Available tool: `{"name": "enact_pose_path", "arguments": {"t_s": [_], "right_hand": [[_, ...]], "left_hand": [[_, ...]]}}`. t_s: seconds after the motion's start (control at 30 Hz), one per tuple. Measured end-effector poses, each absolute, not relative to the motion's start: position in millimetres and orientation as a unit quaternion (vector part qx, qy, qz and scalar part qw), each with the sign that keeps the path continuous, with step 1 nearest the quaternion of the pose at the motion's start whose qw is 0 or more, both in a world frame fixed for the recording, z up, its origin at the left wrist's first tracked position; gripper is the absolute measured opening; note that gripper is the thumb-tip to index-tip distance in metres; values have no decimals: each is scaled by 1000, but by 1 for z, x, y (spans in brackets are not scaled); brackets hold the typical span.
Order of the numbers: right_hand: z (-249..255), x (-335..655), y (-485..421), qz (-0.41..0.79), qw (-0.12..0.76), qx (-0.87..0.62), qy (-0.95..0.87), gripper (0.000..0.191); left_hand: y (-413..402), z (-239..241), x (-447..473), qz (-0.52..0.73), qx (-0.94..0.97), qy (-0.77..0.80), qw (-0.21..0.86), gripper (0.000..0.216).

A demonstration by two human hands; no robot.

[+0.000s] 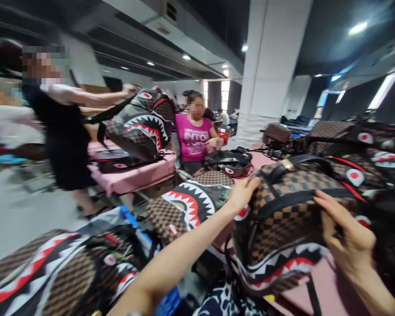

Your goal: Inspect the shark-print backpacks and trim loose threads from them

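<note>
Between the left hand [245, 193], closed on its upper edge, and the right hand [353, 232], partly open and laid against its front, a checkered backpack [283, 210] is held.

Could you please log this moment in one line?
left hand: on backpack, upper corner | right hand: at its black trim | nearby: pink table

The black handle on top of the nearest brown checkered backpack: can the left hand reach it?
Probably yes: the camera wearer's left hand is at the checkered backpack's upper edge, close to the black top handle, and nothing seems to block the way.
</note>
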State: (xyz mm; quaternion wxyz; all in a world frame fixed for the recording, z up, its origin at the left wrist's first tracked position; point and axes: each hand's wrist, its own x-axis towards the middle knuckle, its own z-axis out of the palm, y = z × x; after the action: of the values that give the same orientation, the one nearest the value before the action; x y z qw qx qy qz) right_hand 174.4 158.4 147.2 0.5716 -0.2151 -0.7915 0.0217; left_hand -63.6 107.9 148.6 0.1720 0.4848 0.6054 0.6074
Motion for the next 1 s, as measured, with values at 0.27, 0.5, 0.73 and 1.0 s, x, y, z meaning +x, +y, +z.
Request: {"name": "enact_pose_path", "arguments": {"t_s": [0.27, 0.5, 0.73, 1.0], "right_hand": [[165, 181, 173, 123, 554, -277, -776, 28], [153, 176, 108, -146, 461, -191, -854, 30], [152, 152, 93, -284, 401, -195, -849, 19], [145, 162, 102, -166, 437, -145, -872, 14]], "left_hand": [[87, 158, -45, 575, 524, 608, 161, 36], [94, 155, -47, 568, 543, 607, 119, 38], [87, 153, -43, 548, 548, 617, 136, 40], [116, 179, -69, 642, 502, 550, 181, 51]]}}
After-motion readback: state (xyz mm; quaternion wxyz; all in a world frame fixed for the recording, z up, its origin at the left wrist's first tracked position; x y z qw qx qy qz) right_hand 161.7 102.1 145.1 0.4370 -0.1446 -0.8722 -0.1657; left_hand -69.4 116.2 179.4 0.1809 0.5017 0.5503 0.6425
